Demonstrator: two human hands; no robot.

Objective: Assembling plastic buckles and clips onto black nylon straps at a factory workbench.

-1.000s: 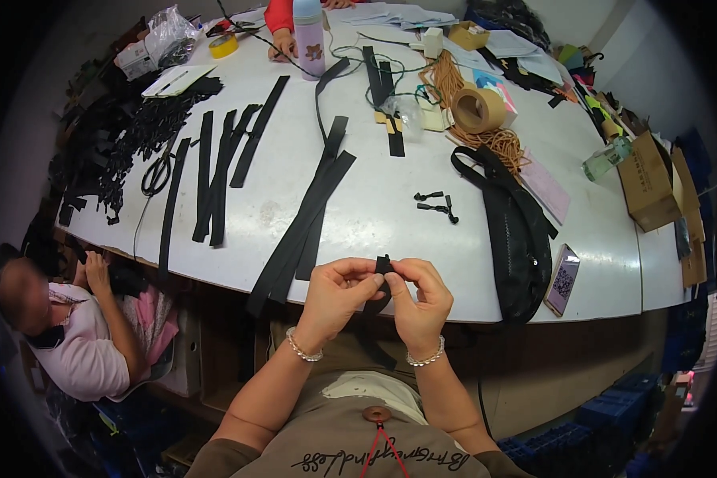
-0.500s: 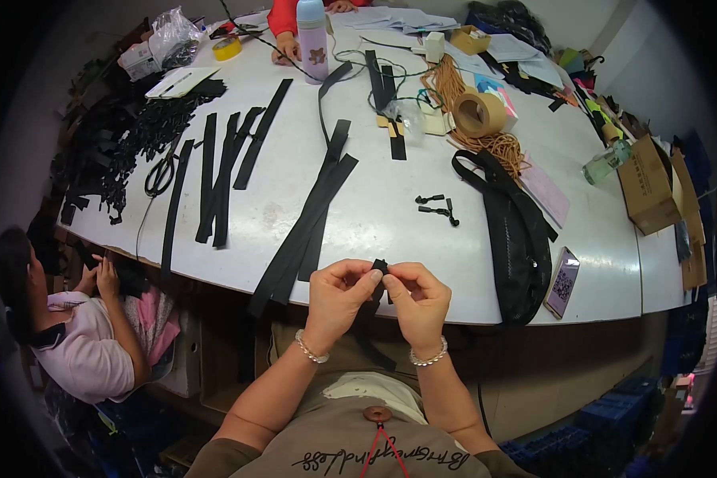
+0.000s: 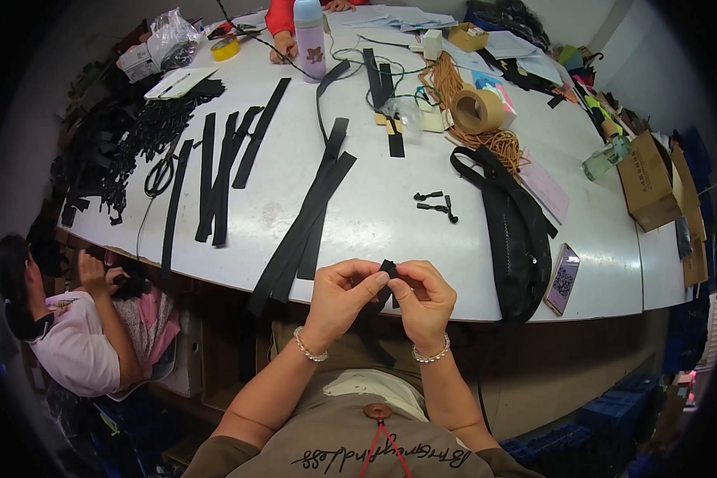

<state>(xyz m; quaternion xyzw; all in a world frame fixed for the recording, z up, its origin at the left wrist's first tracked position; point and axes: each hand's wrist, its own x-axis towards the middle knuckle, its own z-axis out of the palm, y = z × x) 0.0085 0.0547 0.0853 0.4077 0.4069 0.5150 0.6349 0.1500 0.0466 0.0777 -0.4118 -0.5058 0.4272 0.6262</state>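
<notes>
At the table's front edge, my left hand (image 3: pixel 341 301) and my right hand (image 3: pixel 425 307) meet, thumbs and fingers pinching a black webbing strap (image 3: pixel 388 268). Its folded end pokes up between the fingertips, and a length of it hangs below in front of my lap. Whether a small part sits inside the fold is hidden by my fingers. Left of my hands, several long black straps (image 3: pixel 305 227) lie crossed and reach the table edge. Beyond my right hand are small black cord pulls (image 3: pixel 436 208). Farther right lies a black sling bag (image 3: pixel 518 247).
On the white table (image 3: pixel 406 239) are scissors (image 3: pixel 160 174), a heap of black pieces (image 3: pixel 135 151), a lilac bottle (image 3: pixel 311 44), brown tape (image 3: pixel 478 111), orange cord (image 3: pixel 498 147) and a phone (image 3: pixel 562 279). A co-worker (image 3: pixel 80 334) sits at left; another person's hand (image 3: pixel 283 49) rests at the far side.
Both my hands have shifted slightly right, still pinching the strap. The co-worker at left has raised one hand and moved the hands apart.
</notes>
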